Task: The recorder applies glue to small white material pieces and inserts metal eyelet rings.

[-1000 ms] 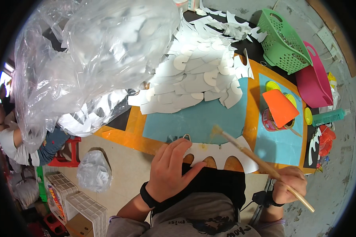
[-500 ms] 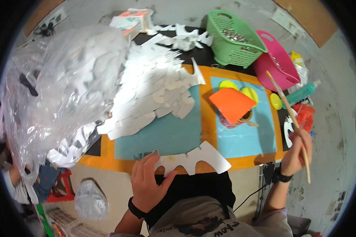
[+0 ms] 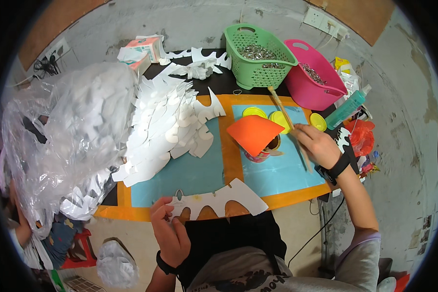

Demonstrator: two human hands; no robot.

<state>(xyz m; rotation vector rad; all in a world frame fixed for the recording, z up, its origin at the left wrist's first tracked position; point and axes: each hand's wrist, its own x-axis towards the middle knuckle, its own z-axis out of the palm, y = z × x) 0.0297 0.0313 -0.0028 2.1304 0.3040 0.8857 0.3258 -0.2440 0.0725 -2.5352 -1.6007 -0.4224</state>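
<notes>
My left hand is closed on the left end of a white scalloped cut-out with arched notches along its lower edge. It lies across the table's near edge, with a small metal wire ring at its top edge and a yellowish smear close by. In my right hand is a long wooden-handled brush, gripped near its middle and slanting up to the left. Left of that hand, an orange sheet partly covers an open tin with dark contents. Yellow round lids sit around it.
A heap of white cut-outs and a large clear plastic bag fill the left. Green and pink baskets of small metal pieces stand at the back. A teal bottle and red bag lie right.
My right hand has moved left with the brush, from the table's right edge to beside the orange sheet. My left hand still holds the white cut-out, its fingers now more curled. The view has shifted.
</notes>
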